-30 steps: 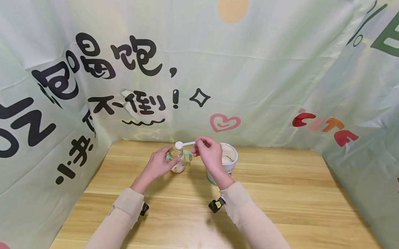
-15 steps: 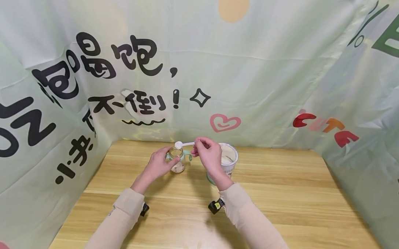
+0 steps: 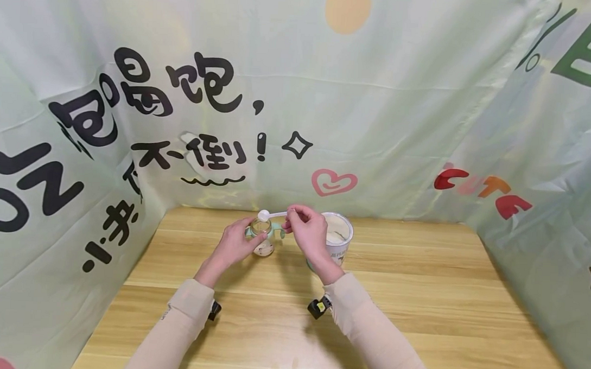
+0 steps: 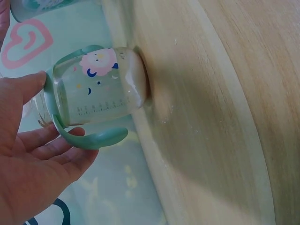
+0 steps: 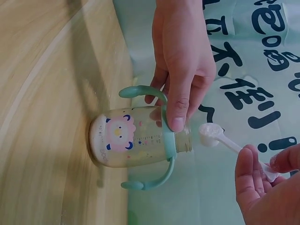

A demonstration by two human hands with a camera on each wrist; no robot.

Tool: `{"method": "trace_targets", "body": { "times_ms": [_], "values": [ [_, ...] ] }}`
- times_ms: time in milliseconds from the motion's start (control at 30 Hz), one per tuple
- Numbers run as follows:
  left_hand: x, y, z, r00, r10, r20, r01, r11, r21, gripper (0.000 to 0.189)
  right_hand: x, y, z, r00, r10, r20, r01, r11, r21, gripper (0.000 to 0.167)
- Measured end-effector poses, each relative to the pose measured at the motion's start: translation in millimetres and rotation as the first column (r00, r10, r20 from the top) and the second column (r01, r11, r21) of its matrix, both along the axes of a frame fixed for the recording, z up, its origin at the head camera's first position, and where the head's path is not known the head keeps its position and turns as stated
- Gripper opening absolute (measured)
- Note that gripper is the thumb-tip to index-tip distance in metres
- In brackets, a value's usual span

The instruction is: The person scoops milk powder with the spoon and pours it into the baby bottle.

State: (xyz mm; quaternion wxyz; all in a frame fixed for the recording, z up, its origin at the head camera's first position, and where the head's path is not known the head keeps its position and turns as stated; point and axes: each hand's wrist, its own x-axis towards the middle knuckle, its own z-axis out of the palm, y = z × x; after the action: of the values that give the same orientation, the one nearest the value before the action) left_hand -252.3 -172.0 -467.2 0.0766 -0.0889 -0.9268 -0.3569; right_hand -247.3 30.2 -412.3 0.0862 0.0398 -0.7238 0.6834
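Note:
A clear baby bottle (image 4: 93,89) with a green two-handled collar stands upright on the table, pale powder lying at its bottom. My left hand (image 3: 233,243) grips it around the collar just below the open neck, thumb on one side and fingers on the other. Between the thumb and fingers of my right hand (image 3: 307,231) is the handle of a small white measuring scoop (image 5: 211,134). White powder fills the scoop's bowl, which is held close over the bottle's mouth. Beside my right wrist stands an open tub (image 3: 341,250) of pale powder, partly hidden by that hand.
The wooden table (image 3: 418,297) ends at a printed cloth backdrop (image 3: 400,128) right behind the bottle and tub, with more cloth along both sides. A few specks of powder (image 4: 166,115) lie on the wood near the bottle.
My right hand and the scoop have shifted very slightly left over the bottle's mouth. The left hand and bottle stay where they were.

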Motion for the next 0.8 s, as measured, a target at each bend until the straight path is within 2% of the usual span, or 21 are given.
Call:
{"method": "trace_targets", "body": {
  "times_ms": [167, 800],
  "values": [
    [1.0, 0.4, 1.0, 1.000, 0.006, 0.006, -0.006, 1.000, 0.004, 0.062, -0.2, -0.4, -2.7, 1.000, -0.005, -0.024, 0.006, 1.000, 0.028, 0.020],
    [2.1, 0.5, 0.7, 1.000, 0.008, -0.005, -0.007, 1.000, 0.031, 0.059, 2.7, -1.0, -4.6, 1.000, -0.009, -0.017, 0.010, 0.997, 0.081, 0.021]
  ]
}}
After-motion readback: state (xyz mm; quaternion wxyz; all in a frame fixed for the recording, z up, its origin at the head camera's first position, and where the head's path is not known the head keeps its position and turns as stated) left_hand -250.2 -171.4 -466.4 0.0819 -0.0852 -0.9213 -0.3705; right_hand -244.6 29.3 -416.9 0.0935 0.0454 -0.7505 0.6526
